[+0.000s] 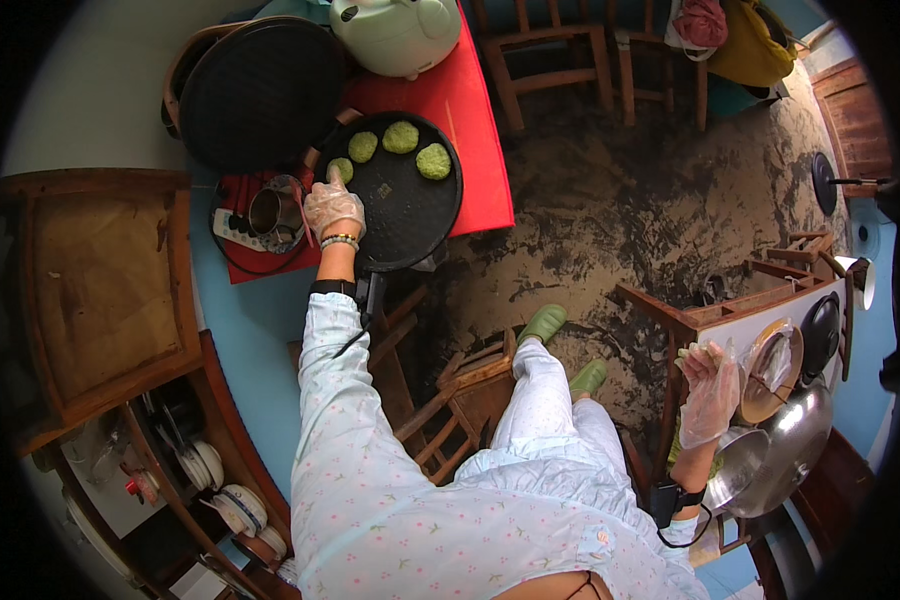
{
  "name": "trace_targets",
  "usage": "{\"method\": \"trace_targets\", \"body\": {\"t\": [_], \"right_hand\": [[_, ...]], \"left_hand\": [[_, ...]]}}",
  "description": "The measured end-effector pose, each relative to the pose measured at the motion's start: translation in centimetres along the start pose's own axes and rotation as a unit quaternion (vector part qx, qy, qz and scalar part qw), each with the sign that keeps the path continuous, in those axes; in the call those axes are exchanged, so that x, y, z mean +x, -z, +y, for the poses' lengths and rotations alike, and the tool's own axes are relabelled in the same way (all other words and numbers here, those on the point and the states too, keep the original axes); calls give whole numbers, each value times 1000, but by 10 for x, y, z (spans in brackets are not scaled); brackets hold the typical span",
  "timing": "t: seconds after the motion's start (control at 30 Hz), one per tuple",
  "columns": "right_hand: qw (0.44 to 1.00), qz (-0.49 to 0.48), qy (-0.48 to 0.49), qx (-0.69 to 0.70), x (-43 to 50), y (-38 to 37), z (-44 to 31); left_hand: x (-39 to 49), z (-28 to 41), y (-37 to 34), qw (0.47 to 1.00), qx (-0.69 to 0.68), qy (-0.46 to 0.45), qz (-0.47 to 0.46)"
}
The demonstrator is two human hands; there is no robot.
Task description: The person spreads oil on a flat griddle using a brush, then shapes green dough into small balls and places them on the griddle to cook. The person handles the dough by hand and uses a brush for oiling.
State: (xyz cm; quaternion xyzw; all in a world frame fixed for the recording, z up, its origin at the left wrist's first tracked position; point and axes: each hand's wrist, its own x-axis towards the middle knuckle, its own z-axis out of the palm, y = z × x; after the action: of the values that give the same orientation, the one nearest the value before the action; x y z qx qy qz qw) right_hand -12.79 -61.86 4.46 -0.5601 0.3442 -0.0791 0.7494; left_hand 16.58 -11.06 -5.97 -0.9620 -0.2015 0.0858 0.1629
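My left hand [334,208], in a clear plastic glove, reaches over a round black electric griddle [405,225]. Its extended index finger touches the near-left green patty [340,170]. Three more green patties lie along the far rim: one [362,146] at the left, one [400,137] in the middle and one [433,161] at the right. The griddle's dark lid [262,94] stands raised behind. Also gloved, my right hand [709,386] is held palm up with loosely bent fingers and nothing in it. It is above the near edge of a side table, by a steel bowl [739,459].
A pale green kettle-like appliance [397,34] stands on the red tabletop [487,180]. Left of the griddle are a metal cup [266,211] and a white power strip [234,229]. A large metal lid [799,442] and a plate [761,397] crowd the right. A wooden chair [457,412] is close to my legs.
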Motion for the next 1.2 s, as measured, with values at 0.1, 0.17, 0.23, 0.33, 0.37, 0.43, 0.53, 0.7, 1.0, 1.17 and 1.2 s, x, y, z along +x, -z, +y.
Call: {"method": "trace_targets", "body": {"t": [0.1,0.17,0.23,0.33,0.37,0.43,0.53,0.7,1.0,1.17,1.2], "right_hand": [[1000,0,2,2,0,1,0],[1000,0,9,-1,0,3,-1],[1000,1,0,8,1,5,-1],[1000,3,4,5,1,7,-2],[1000,2,14,-6,1,8,-2],[1000,-2,2,8,2,11,-2],[1000,-6,2,15,3,15,-1],[1000,-4,9,17,4,23,0],[1000,29,0,7,0,20,-3],[998,3,-24,-52,5,47,24],[977,-159,120,81,8,55,31]], "left_hand": [[0,2,-1,999,16,-2,-36],[1,3,0,999,14,1,-43],[4,4,2,998,-23,41,-31],[9,8,0,999,-34,18,-33],[11,10,-1,1000,-30,-6,5],[10,16,-8,992,-62,-77,77],[12,27,-18,989,-83,-116,48],[22,35,-17,993,-72,-80,41],[36,44,16,996,-46,-76,6],[22,49,32,992,-5,-99,84],[16,51,38,973,-130,-138,128]]}}
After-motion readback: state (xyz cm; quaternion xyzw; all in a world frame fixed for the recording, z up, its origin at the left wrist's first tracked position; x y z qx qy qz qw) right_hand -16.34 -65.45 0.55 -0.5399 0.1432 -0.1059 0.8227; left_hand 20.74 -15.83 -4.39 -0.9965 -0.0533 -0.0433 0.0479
